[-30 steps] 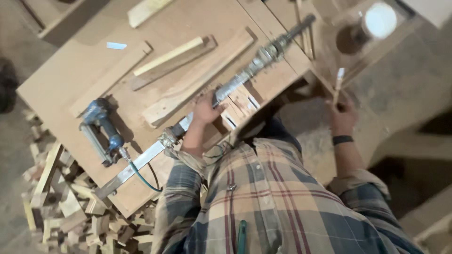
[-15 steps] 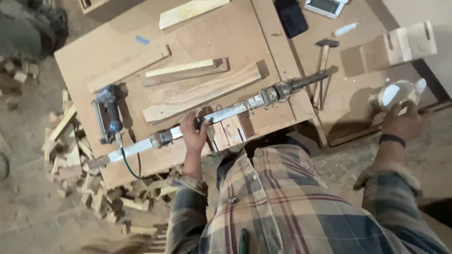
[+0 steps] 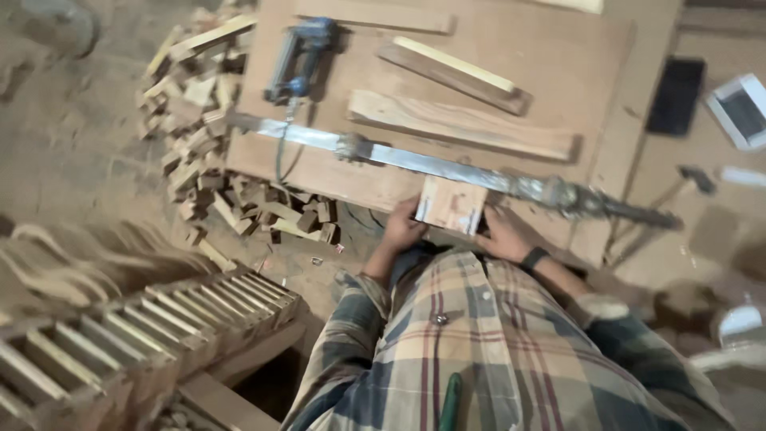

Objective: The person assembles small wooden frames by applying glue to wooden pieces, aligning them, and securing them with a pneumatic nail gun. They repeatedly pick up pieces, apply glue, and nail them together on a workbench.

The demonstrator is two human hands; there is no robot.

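Wearing a plaid shirt, the person fills the lower middle of the frame, with a green pen-like thing at the chest. Just above the shirt, both hands are closed on a small wooden block at the near edge of the bench: the left hand grips its left side and the right hand, with a dark band on the wrist, grips its right side. The block lies a little below the centre of the frame and seems to touch a long metal bar clamp, which runs across the bench from middle left down to the right, where its dark screw end is.

At lower left stands a wooden slatted frame, blurred. Left of the bench, a pile of wood offcuts lies on the dusty floor.

Beyond the clamp, a broad plank lies on the bench, and further up a thinner dark strip with a pale strip on it. At upper left of the bench rests a blue nail gun; its hose goes down over the bench edge. At far right I see a black flat device, a white-framed one and a hammer
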